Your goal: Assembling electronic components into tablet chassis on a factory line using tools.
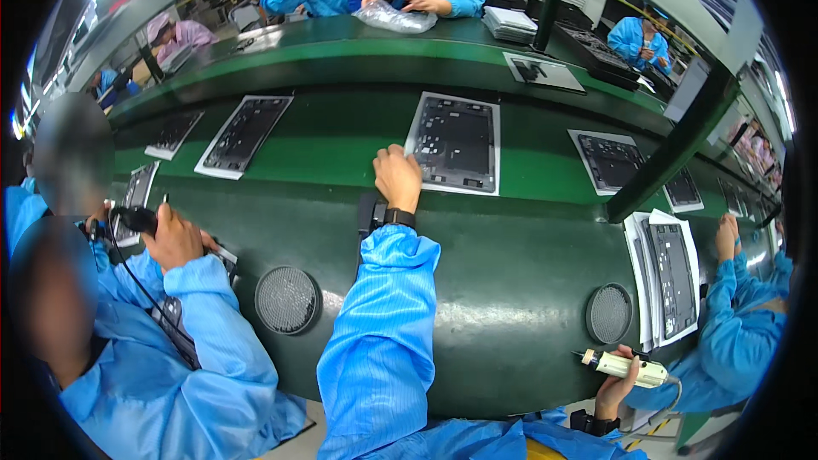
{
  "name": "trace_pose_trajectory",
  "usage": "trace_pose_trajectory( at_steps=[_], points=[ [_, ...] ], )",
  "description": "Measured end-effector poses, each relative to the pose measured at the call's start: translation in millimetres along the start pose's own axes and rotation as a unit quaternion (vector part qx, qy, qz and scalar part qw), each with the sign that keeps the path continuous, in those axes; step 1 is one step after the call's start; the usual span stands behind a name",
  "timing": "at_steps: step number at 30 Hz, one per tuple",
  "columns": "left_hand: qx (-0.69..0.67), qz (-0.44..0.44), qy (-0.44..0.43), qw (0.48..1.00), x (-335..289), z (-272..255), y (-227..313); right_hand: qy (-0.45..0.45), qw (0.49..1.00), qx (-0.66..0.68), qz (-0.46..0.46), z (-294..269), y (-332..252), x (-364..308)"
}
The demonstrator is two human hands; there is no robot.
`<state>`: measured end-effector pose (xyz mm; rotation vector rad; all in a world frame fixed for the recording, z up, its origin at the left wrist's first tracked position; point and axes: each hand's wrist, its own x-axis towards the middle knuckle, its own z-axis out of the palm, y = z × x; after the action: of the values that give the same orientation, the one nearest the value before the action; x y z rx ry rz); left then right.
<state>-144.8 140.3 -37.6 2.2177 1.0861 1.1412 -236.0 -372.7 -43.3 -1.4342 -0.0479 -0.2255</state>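
My left hand [398, 177] reaches forward over the green bench, its fingers curled down at the left edge of a white sheet [457, 186]. On that sheet lies a thin black tablet housing [457, 141] with small white pieces on it. The fingertips are partly hidden, but they appear closed on the sheet's edge. Low on the right, my right hand [617, 385] is wrapped around a cream electric screwdriver [629, 368], its bit pointing left. Just above the screwdriver sits a round dish of small parts [609, 313].
Another round dish [288, 300] stands left of my forearm. Stacked sheets with a housing [669, 277] lie at right, near a dark post [677, 149]. More housings [245, 135] line the green belt. A co-worker [179, 332] works close on my left; others sit right and across.
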Motion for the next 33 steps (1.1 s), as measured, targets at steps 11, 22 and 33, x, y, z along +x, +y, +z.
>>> trace_pose_trajectory(
  at_steps=[11, 22, 33],
  points=[
    [-0.156, 0.196, 0.113, 0.962, -8, -20, 66, -0.068, 0.99, -0.088, -0.09, 1, -3, -20],
    [0.03, 0.102, -0.315, 0.943, -71, 130, 218, -0.117, 0.976, -0.137, -0.122, -6, -19, -12],
    [0.118, 0.114, -0.311, 0.936, -78, 214, 277, -0.14, 0.968, -0.132, -0.163, -11, -31, 6]
  ],
)
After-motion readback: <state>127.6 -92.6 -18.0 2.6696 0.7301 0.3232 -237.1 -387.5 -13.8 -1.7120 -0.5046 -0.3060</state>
